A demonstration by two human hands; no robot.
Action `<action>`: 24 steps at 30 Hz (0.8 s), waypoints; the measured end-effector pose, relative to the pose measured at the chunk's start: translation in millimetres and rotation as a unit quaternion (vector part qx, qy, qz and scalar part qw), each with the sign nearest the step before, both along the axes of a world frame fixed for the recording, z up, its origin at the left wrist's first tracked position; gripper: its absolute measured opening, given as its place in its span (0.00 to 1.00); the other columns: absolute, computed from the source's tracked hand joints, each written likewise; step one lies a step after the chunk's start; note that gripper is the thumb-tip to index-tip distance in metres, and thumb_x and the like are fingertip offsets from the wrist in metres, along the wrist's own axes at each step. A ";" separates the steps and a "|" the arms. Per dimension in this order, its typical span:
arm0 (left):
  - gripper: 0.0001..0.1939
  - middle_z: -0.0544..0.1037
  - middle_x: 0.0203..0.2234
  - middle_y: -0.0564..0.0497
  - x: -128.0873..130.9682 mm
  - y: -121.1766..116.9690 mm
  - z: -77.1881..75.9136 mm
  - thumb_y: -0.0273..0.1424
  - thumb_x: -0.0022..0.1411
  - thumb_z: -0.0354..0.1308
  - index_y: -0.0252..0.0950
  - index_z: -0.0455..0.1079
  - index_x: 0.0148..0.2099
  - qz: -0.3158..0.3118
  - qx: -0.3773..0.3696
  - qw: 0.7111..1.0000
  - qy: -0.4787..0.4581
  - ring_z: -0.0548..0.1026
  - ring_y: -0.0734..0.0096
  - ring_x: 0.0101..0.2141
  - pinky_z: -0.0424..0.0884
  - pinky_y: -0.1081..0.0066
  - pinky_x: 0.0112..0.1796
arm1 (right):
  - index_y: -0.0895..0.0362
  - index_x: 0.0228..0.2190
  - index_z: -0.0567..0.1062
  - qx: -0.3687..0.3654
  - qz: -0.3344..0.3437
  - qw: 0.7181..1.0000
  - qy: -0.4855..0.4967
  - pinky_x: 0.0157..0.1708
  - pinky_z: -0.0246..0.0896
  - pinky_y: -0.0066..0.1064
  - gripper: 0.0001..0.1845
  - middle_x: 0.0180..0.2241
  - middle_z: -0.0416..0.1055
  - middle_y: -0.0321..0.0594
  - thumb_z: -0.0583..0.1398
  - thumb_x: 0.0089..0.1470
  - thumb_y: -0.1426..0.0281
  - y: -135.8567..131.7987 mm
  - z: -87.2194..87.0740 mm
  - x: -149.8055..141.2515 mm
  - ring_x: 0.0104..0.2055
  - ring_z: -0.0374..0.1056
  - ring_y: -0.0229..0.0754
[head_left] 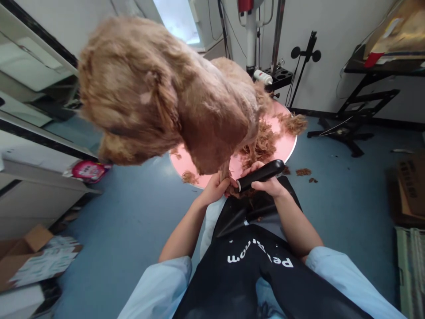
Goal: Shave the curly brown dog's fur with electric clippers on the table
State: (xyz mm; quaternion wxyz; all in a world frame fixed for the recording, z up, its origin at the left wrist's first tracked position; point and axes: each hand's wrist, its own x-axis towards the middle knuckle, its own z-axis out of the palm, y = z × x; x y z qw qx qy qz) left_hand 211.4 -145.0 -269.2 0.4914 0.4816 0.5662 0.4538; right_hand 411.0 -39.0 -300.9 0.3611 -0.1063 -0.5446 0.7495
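A light-brown, short-clipped dog (212, 102) stands on a round pink table (288, 141), its head toward the left. My left hand (216, 188) is closed around the dog's lower front leg (225, 169), close to the table's near edge. In my right hand (269, 185) is a black hair clipper (262, 175), its head end pointing left against the fur by the paw. The blade end and the paw are mostly hidden by my fingers. Cut fur (264, 144) lies in heaps beneath the dog.
A white bottle (263, 77) lies on a black holder (282, 76) beside the table's pole. Behind stands a black wheeled stand (348, 133). Fur clumps (303, 172) dot the blue floor. Cardboard boxes (411, 184) are at the right, and an open carton (40, 238) at the left.
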 end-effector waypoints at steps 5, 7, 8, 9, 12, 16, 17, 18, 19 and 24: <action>0.16 0.79 0.23 0.54 -1.5 -2.3 5.0 0.37 0.57 0.61 0.38 0.57 0.40 -0.010 -0.013 0.999 -0.039 0.73 0.76 0.16 0.70 0.77 0.18 | 0.51 0.37 0.66 -0.064 -0.026 0.998 0.013 0.40 0.73 0.38 0.30 0.36 0.81 0.37 0.76 0.38 0.59 -0.4 -4.5 0.5 0.36 0.79 0.45; 0.16 0.77 0.21 0.57 -1.7 -1.9 5.4 0.36 0.56 0.60 0.38 0.56 0.40 -0.010 -0.007 0.999 -0.039 0.71 0.77 0.15 0.69 0.77 0.17 | 0.50 0.37 0.66 -0.090 -0.041 0.995 0.029 0.40 0.73 0.39 0.31 0.36 0.82 0.37 0.75 0.37 0.56 -2.6 -5.0 -1.9 0.36 0.79 0.46; 0.16 0.76 0.20 0.59 -1.5 -1.6 5.2 0.36 0.56 0.59 0.38 0.56 0.40 -0.012 -0.006 0.999 -0.036 0.71 0.77 0.14 0.68 0.78 0.17 | 0.50 0.37 0.66 -0.097 -0.035 0.994 0.027 0.41 0.73 0.40 0.32 0.35 0.82 0.37 0.75 0.36 0.56 -3.6 -5.0 -3.6 0.36 0.79 0.46; 0.15 0.75 0.19 0.60 -1.2 -1.3 4.8 0.36 0.57 0.59 0.38 0.55 0.40 -0.015 -0.005 0.999 -0.032 0.70 0.78 0.13 0.67 0.78 0.16 | 0.50 0.38 0.66 -0.100 -0.025 0.994 0.019 0.41 0.73 0.41 0.33 0.34 0.82 0.37 0.76 0.35 0.56 -4.4 -4.9 -5.4 0.36 0.79 0.47; 0.14 0.73 0.17 0.62 -0.2 -0.9 3.1 0.36 0.57 0.57 0.39 0.55 0.39 -0.026 -0.002 0.999 -0.027 0.68 0.79 0.12 0.64 0.79 0.15 | 0.50 0.37 0.66 -0.109 -0.015 0.994 0.006 0.38 0.74 0.42 0.34 0.32 0.82 0.37 0.76 0.32 0.56 -4.6 -3.8 -9.6 0.33 0.79 0.48; 0.15 0.72 0.17 0.62 0.3 -1.0 0.4 0.37 0.58 0.58 0.39 0.54 0.39 -0.042 0.011 0.998 -0.036 0.67 0.80 0.12 0.63 0.79 0.15 | 0.51 0.35 0.67 -0.101 -0.002 0.995 0.019 0.37 0.75 0.41 0.31 0.32 0.82 0.37 0.75 0.34 0.56 -2.6 -1.6 -13.4 0.34 0.79 0.48; 0.15 0.72 0.17 0.62 0.1 -0.9 -0.3 0.37 0.58 0.58 0.39 0.54 0.39 -0.045 0.012 0.998 -0.037 0.67 0.80 0.12 0.63 0.79 0.15 | 0.52 0.35 0.68 -0.090 0.016 0.996 0.012 0.36 0.75 0.39 0.30 0.32 0.82 0.37 0.75 0.33 0.58 -2.0 -1.3 -14.7 0.34 0.79 0.47; 0.15 0.72 0.17 0.62 -0.2 -0.7 -1.0 0.37 0.58 0.58 0.39 0.54 0.39 -0.048 0.012 0.998 -0.036 0.67 0.80 0.13 0.63 0.79 0.16 | 0.52 0.35 0.68 -0.082 0.030 0.996 0.005 0.35 0.74 0.38 0.29 0.31 0.82 0.38 0.75 0.33 0.59 -1.2 -1.1 -16.4 0.33 0.79 0.47; 0.15 0.72 0.17 0.62 -0.7 -0.6 -1.5 0.37 0.58 0.58 0.39 0.54 0.39 -0.050 0.013 0.998 -0.033 0.67 0.80 0.13 0.63 0.79 0.16 | 0.53 0.35 0.69 -0.078 0.038 0.996 0.001 0.32 0.74 0.35 0.28 0.30 0.82 0.38 0.74 0.34 0.61 -0.3 -0.9 -18.5 0.32 0.78 0.46; 0.15 0.73 0.19 0.60 -3.3 -0.8 -0.2 0.37 0.60 0.58 0.39 0.55 0.40 -0.058 0.011 0.998 -0.018 0.69 0.77 0.14 0.64 0.76 0.17 | 0.54 0.32 0.69 -0.066 0.072 0.994 -0.058 0.20 0.64 0.26 0.20 0.29 0.81 0.38 0.70 0.36 0.69 8.0 2.7 -30.5 0.27 0.76 0.43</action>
